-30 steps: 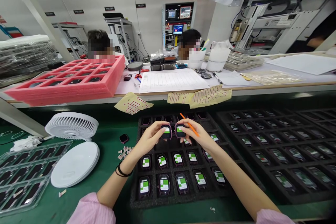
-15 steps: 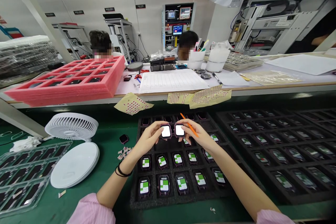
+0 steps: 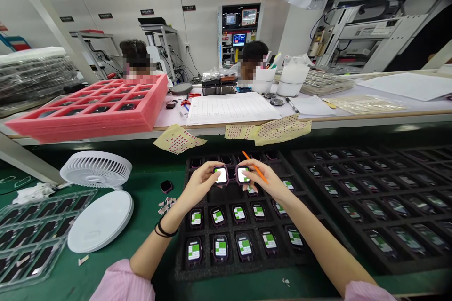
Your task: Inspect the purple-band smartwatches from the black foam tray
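Note:
My left hand [image 3: 204, 182] grips a smartwatch [image 3: 221, 176] with a lit white and green screen, thumb across its front. In my right hand [image 3: 264, 179] is a second smartwatch [image 3: 242, 175], its screen also lit white and green. An orange stick-like tool [image 3: 254, 166], perhaps a pen or pry stick, is tucked between the right fingers. Both watches are held side by side, slightly apart, over a black foam tray [image 3: 208, 270]. Several watches with green and white screens [image 3: 244, 246] sit in the tray's pockets.
More black trays of watches [image 3: 379, 211] lie to the right. At left are a white fan [image 3: 100, 221], a clear plastic tray [image 3: 38, 235] and a loose dark watch [image 3: 166, 186]. A pink foam tray [image 3: 148, 115] rests on the shelf above. Two people sit beyond it.
The two watches have moved slightly apart. Their screens have gone from plain white to white with green blocks. The right fingers have shifted a little.

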Tool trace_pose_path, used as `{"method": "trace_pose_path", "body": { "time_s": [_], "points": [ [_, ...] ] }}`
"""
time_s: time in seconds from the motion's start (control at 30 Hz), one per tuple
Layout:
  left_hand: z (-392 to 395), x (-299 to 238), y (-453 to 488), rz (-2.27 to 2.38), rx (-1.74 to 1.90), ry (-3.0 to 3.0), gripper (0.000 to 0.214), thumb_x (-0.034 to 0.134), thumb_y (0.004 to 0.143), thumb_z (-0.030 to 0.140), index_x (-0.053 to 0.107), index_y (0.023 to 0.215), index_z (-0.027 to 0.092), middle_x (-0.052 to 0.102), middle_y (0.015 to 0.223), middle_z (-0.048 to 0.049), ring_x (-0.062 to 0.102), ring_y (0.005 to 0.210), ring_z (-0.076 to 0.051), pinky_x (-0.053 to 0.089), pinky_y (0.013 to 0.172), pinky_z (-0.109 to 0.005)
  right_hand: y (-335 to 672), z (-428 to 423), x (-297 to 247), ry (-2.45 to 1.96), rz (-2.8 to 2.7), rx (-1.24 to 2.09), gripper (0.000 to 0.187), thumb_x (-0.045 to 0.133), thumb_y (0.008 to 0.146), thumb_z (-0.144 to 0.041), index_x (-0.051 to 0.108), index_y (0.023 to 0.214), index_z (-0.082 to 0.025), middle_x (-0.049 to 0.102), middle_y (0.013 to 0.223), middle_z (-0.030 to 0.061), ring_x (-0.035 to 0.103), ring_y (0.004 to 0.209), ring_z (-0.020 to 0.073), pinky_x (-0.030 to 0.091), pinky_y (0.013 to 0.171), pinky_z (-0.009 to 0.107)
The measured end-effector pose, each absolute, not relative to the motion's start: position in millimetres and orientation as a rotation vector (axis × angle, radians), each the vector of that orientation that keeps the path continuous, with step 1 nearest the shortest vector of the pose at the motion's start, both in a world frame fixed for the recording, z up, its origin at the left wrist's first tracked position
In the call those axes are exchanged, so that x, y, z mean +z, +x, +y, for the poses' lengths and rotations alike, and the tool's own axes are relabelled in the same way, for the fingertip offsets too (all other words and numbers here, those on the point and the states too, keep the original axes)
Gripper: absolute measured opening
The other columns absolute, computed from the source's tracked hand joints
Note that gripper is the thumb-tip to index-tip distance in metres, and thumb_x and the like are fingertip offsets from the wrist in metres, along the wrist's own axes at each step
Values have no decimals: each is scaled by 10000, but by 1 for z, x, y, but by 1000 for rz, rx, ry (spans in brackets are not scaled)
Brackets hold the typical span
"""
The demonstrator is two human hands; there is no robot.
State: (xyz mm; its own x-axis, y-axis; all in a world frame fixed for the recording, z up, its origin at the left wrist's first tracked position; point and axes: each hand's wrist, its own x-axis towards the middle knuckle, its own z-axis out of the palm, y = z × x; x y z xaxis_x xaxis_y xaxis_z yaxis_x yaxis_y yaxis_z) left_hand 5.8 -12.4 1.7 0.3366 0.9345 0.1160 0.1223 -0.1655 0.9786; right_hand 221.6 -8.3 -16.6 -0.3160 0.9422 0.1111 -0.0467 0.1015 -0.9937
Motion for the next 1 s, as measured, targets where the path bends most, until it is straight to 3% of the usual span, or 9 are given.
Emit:
{"method": "trace_pose_path", "body": {
  "time_s": [0.27,0.43,0.63,0.77,0.9,1.0],
  "points": [
    [-12,4,6,1060,960,1594,321,552,844,464,635,901,159,673,866,-53,604,794,-175,464,661,-264,220,-12,-18,-1042,-1382,1285,226,632,809,-413,612,871,-197,542,648,-32,512,429,72,307,360,192],
    [-7,-6,4,1009,960,1641,288,598,829,405,614,979,160,653,978,-64,591,856,-165,455,724,-264,221,-11,-15,-1009,-1456,1334,259,682,769,-380,593,930,-198,549,678,-42,465,397,46,355,389,205],
    [-10,-4,4,951,908,1664,363,634,811,339,538,1121,176,618,1082,-71,587,875,-153,455,747,-259,226,-7,-19,-865,-1549,1436,385,702,762,-303,524,1093,-220,595,949,40,652,651,135,392,391,181],
    [-11,-2,3,986,894,1681,408,669,781,313,520,1139,186,610,1104,-72,579,824,-137,442,677,-235,228,-4,-26,-773,-1583,1490,423,689,783,-270,498,1158,-244,572,1054,64,679,773,165,423,414,169],
    [-9,-4,3,999,928,1650,383,672,772,316,531,1100,177,623,1027,-63,597,843,-152,462,723,-257,227,-4,-25,-768,-1565,1511,401,669,800,-297,505,1161,-239,578,1056,69,677,763,159,432,428,177],
    [-8,-5,4,1005,955,1614,346,664,773,347,548,1047,172,622,979,-56,602,840,-159,479,726,-268,223,-6,-20,-855,-1504,1462,360,670,785,-363,542,1088,-218,594,960,45,644,619,120,402,395,187]
  ]
}}
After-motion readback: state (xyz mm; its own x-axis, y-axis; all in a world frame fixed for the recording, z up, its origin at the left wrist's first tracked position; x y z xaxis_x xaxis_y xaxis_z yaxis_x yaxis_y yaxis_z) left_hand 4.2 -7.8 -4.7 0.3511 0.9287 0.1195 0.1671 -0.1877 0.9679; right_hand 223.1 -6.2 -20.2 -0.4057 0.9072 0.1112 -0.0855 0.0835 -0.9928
